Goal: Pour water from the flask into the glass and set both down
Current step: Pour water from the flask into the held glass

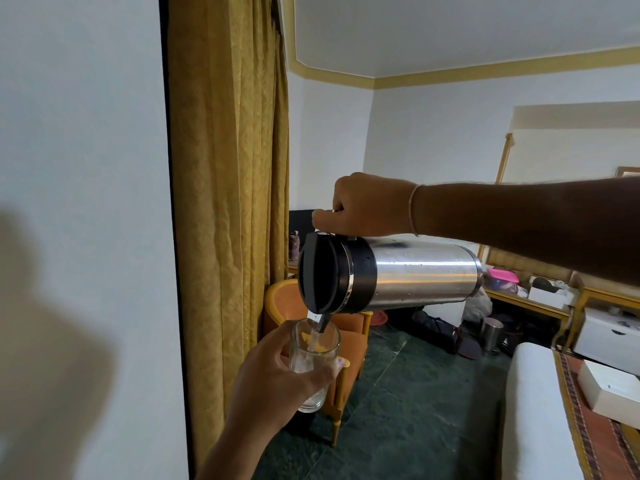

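Observation:
A steel flask [415,275] with a black lid lies tipped nearly level in mid-air, its spout pointing left and down. My right hand [363,206] grips its handle from above, thumb on the lid. A thin stream of water runs from the spout into a clear glass [313,362] held just under it. My left hand [277,379] wraps around the glass from the left, holding it upright. A little water shows in the bottom of the glass.
A white wall and a gold curtain [225,202] stand close on the left. An orange armchair [346,344] sits behind the glass on a dark green floor [415,410]. A bed with a white box [609,389] is at right; cluttered shelves [540,292] line the far wall.

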Tool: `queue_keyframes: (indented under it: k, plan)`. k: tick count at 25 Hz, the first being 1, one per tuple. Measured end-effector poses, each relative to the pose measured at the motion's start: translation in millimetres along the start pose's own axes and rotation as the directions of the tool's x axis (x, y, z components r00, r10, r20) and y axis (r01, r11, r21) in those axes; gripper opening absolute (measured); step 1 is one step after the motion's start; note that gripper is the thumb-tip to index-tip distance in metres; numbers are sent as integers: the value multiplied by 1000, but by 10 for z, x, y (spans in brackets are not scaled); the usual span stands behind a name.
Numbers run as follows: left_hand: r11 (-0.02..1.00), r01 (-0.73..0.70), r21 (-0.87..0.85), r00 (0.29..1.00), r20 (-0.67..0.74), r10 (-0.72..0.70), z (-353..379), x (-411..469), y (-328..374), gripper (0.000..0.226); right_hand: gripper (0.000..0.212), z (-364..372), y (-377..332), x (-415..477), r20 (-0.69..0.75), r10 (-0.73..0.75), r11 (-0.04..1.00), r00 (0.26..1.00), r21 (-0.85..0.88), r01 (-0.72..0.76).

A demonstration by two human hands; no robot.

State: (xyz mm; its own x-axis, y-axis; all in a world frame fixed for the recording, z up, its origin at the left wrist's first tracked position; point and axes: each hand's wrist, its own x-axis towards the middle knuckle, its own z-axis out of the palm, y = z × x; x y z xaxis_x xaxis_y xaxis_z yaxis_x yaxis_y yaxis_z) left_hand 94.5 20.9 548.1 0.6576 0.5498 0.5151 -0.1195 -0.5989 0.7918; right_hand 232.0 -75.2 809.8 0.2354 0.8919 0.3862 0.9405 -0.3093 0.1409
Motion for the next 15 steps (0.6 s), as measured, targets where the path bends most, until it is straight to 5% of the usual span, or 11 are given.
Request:
queue_keyframes:
  k: [6, 12, 15]
  plan:
    - [1000, 20, 20, 1000, 6, -20, 6, -11, -57, 76, 63, -15, -22, 14, 8, -21, 1000, 1000, 9, 21]
    - [998, 23, 52, 1000, 2, -23, 17, -7, -141, 51, 64, -22, -15, 36, 22, -34, 999, 999, 5, 34]
    - [999, 10, 40, 1000, -15, -9, 5, -7, -134, 62, 66, -40, -5, 23, 23, -29, 1000, 999, 13, 28]
